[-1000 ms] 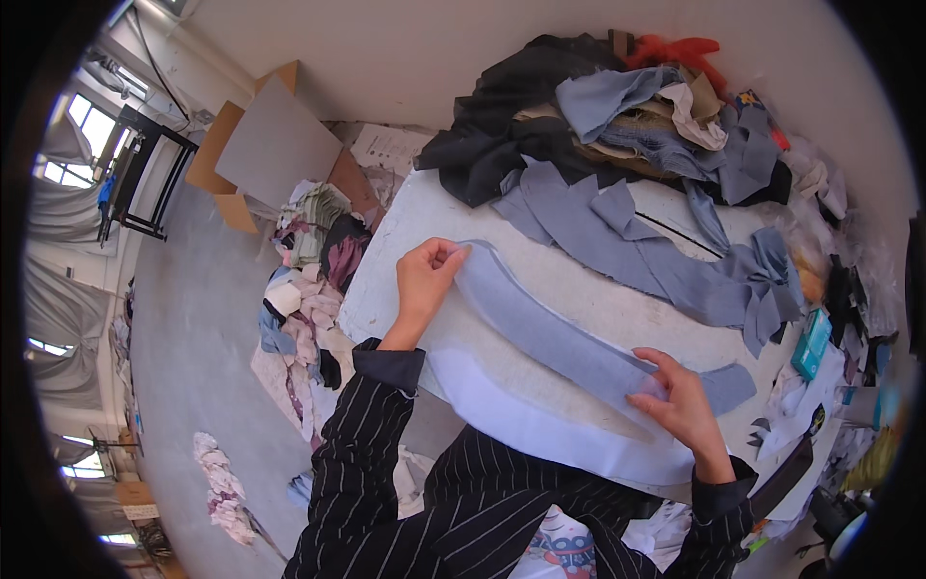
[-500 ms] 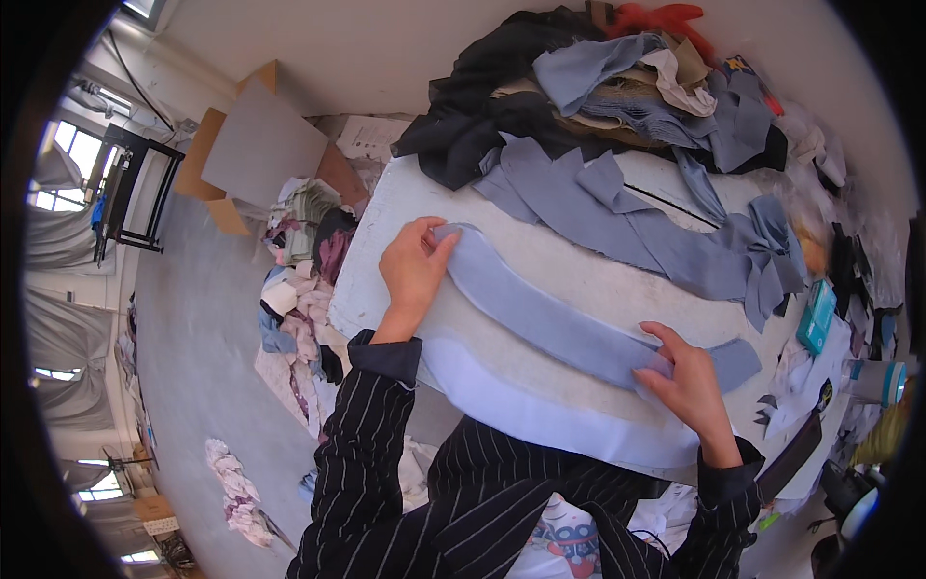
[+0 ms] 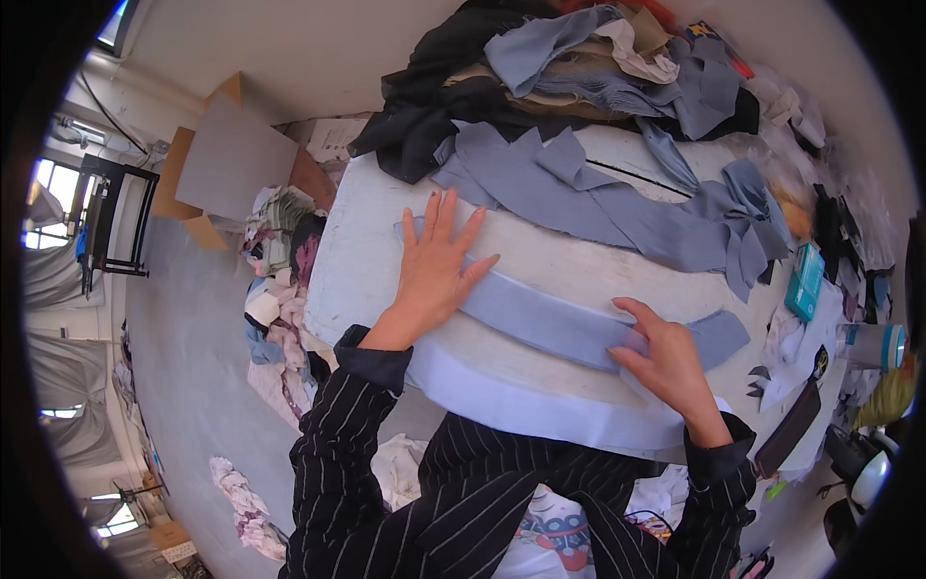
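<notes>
A curved blue-grey fabric strip [image 3: 540,311] lies across the white table. My left hand [image 3: 436,259] rests flat on its left end, fingers spread and pointing away from me. Over the strip's right part is my right hand [image 3: 666,362], with thumb and forefinger apart and their tips at the cloth; the other fingers are partly hidden. Between me and this piece, a pale white strip [image 3: 540,410] curves along the table's near edge. Larger blue-grey cloth pieces [image 3: 608,207] lie overlapping beyond the strip.
At the back of the table [image 3: 357,232] is a heap of black, blue-grey and tan cloth [image 3: 579,82]. A teal box [image 3: 804,282] and a dark flat piece [image 3: 786,429] are on the right. Cloth scraps [image 3: 280,338] and an open cardboard box [image 3: 231,159] stand left.
My left hand has gone from pinching the strip's left end to lying flat on it, and the strip is flatter. My right hand stays near the right part. The view has shifted slightly.
</notes>
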The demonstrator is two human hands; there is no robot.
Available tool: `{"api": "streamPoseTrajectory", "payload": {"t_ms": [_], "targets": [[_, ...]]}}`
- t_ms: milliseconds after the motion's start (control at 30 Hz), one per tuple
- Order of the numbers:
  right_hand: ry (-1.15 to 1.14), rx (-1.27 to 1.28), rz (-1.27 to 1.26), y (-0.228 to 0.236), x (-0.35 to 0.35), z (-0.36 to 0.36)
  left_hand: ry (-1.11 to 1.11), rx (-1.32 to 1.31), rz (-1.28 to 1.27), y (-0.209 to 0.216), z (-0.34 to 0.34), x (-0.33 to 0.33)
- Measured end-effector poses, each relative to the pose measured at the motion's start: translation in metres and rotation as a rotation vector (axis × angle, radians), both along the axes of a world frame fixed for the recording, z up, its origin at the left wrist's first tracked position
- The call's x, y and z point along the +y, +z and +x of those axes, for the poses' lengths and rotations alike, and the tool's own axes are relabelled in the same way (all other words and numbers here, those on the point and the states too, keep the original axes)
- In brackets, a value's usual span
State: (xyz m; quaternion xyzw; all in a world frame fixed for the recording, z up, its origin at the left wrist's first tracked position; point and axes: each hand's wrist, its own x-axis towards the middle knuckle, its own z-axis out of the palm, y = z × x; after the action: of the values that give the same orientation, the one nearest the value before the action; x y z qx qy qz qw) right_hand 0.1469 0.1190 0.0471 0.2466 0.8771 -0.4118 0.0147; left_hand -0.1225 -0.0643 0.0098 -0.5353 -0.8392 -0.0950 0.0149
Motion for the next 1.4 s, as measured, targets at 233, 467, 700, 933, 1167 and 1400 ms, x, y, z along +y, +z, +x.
{"api": "streamPoseTrajectory", "payload": {"t_ms": [233, 467, 700, 933, 1167, 1400], "targets": [[-0.021, 0.071, 0.011, -0.007, 0.000, 0.002, -0.299, -0.120, -0.130, 0.004, 0.043, 0.021], [-0.153, -0.060, -0.088, 0.013, 0.028, 0.035, -0.288, -0.096, -0.152, 0.008, 0.044, 0.026], [-0.166, -0.009, 0.095, -0.002, 0.029, 0.041, -0.265, -0.077, -0.184, 0.010, 0.046, 0.026], [-0.175, 0.015, 0.116, -0.006, 0.026, 0.040, -0.502, -0.147, -0.118, 0.008, 0.091, 0.049], [-0.318, 0.015, -0.035, 0.008, 0.063, 0.088, -0.494, -0.144, -0.136, 0.007, 0.093, 0.052], [-0.481, 0.158, -0.010, -0.013, 0.067, 0.099, -0.497, -0.164, -0.121, 0.010, 0.095, 0.054]]}}
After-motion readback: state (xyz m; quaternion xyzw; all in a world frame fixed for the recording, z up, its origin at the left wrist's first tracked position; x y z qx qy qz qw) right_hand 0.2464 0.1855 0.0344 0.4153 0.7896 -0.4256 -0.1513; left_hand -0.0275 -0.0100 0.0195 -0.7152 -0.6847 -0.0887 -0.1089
